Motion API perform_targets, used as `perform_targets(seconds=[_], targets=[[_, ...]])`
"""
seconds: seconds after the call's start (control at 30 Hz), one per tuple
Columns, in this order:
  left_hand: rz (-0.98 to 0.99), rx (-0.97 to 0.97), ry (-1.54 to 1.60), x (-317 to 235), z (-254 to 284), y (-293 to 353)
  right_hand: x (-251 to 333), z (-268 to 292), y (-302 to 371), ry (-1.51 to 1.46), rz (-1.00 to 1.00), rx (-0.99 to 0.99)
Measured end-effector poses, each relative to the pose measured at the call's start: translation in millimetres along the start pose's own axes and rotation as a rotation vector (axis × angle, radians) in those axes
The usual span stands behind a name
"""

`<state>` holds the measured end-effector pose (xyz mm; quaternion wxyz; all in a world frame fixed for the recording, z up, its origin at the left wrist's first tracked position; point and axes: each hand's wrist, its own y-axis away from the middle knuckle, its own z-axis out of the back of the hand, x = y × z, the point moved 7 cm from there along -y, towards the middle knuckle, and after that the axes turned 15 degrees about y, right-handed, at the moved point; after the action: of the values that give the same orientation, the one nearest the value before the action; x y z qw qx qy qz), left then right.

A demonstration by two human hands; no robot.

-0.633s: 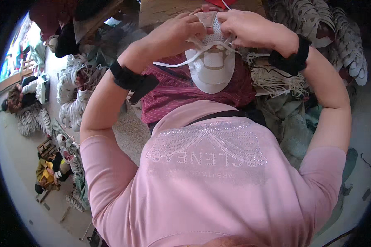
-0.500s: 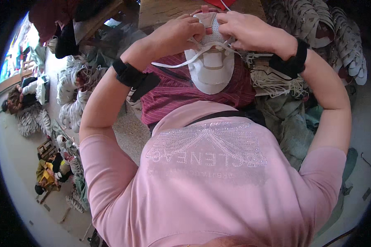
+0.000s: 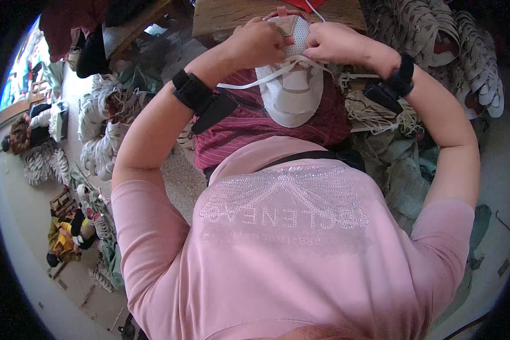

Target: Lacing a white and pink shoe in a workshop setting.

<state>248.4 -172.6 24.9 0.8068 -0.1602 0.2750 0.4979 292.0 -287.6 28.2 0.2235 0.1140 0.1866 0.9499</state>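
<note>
A white shoe (image 3: 292, 105) with a mesh tongue (image 3: 296, 42) and a pink heel loop rests on my lap, its toe toward me. Across its throat lies a white shoelace (image 3: 277, 73), one loose length hanging out to the left. My left hand (image 3: 259, 42) is closed at the left side of the opening, its fingertips hidden against the shoe. On the opposite side my right hand (image 3: 335, 44) is closed in a pinch beside the tongue. A thin white lace runs up from behind its knuckles. Both wrists carry black straps.
Beyond the shoe stands a wooden bench (image 3: 232, 18) with a red piece on it. Stacked white shoe parts (image 3: 473, 62) crowd the right, above a bundle of pale laces (image 3: 374, 110). More shoe bundles (image 3: 99, 130) lie left; a person in yellow (image 3: 68, 241) sits farther off.
My left hand has shifted right and slightly down, over the shoe's edge. My right hand's fingers have drawn into a tighter fist, and the lace behind it has swung.
</note>
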Motion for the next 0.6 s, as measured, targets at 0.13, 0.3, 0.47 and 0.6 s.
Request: perform_targets(seconds=[0.13, 0.3, 0.47, 0.6], targets=[[-0.035, -0.086, 0.077, -0.9, -0.5, 3.2, -12.3, -10.2, 8.0, -0.451, -0.166, -0.208], [-0.018, -0.451, 0.371, -2.0, 6.3, 17.5, -11.9, -27.0, 19.0, -1.102, -0.345, -0.210], [-0.089, -0.601, 0.300, -35.8, 19.8, 32.8, 25.0, 7.5, 55.5, -0.497, -0.079, -0.836], [-0.202, -0.669, 0.778, -76.1, 52.1, 48.0, 64.6, 55.8, 96.4, -0.642, -0.020, -0.735]])
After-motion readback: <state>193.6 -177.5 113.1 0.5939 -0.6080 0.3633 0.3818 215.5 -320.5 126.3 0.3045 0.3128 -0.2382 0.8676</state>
